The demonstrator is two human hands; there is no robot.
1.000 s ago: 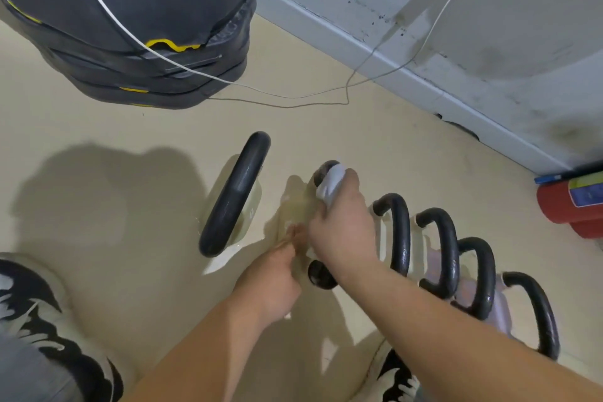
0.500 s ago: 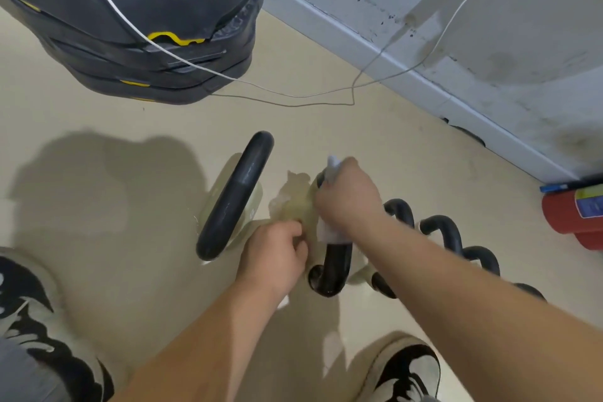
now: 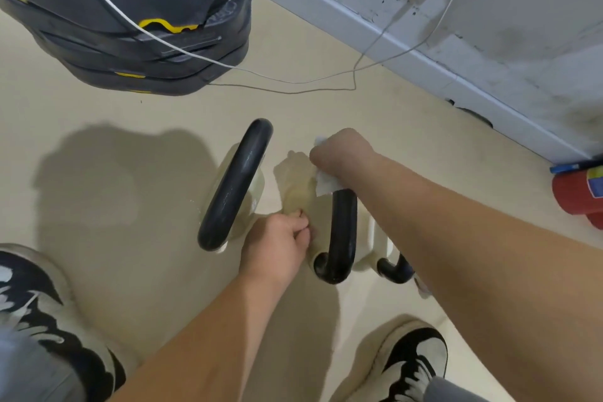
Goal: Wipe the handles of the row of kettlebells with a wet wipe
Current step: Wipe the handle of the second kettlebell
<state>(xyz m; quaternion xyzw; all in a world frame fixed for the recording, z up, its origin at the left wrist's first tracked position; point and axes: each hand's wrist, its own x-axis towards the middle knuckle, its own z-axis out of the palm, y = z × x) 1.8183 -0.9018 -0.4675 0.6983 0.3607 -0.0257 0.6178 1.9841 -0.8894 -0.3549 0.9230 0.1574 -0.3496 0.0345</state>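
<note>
1. Right hand (image 3: 339, 153) is curled tight round the wet wipe (image 3: 324, 184), which is wrapped on the far end of a kettlebell handle (image 3: 342, 232)
2. Nearer than that grip, the handle shows bare and black
3. Left hand (image 3: 277, 243), fingers curled, sits against this kettlebell's pale body (image 3: 298, 196); whether it grips anything I cannot tell
4. Left of the grip stands another kettlebell (image 3: 235, 186), apart from both hands

glossy smooth black kettlebell handles (image 3: 342, 235), soft white wet wipe (image 3: 324, 184), matt beige floor (image 3: 98, 127), scuffed painted wall (image 3: 489, 10)
</note>
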